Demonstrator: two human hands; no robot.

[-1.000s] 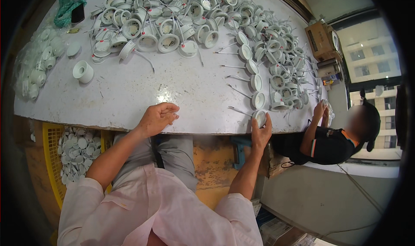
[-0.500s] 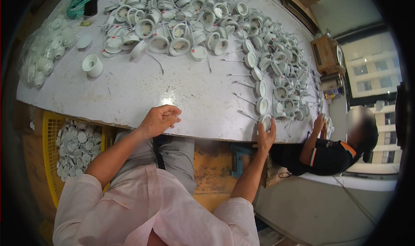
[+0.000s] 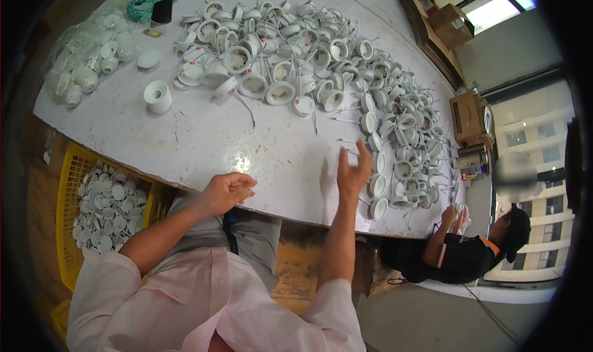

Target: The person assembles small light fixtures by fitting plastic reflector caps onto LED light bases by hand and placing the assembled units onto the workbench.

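Note:
My right hand (image 3: 355, 169) is raised over the table beside a column of round white light fittings (image 3: 369, 122). Its fingers are spread and nothing shows between them; its fingertips overlap the column in view, and whether they touch a fitting I cannot tell. Thin wires stick out leftward from several fittings in that column. Near the table's front edge, my left hand (image 3: 227, 193) hovers with loosely bent fingers, a gap between thumb and forefinger, and nothing visible in it. A large heap of the same fittings (image 3: 278, 92), some with red dots, covers the far side.
A white cup-shaped part (image 3: 158, 97) and a white disc (image 3: 148, 58) lie left, near a clear bag of white parts (image 3: 86, 67). A yellow crate (image 3: 69, 228) holds white discs below the table's left edge. A co-worker in a black top (image 3: 457, 260) sits right.
My right hand has left the nearest fitting of the column and moved up and left, fingers spreading. My left hand stays near the front edge. The view has shifted slightly.

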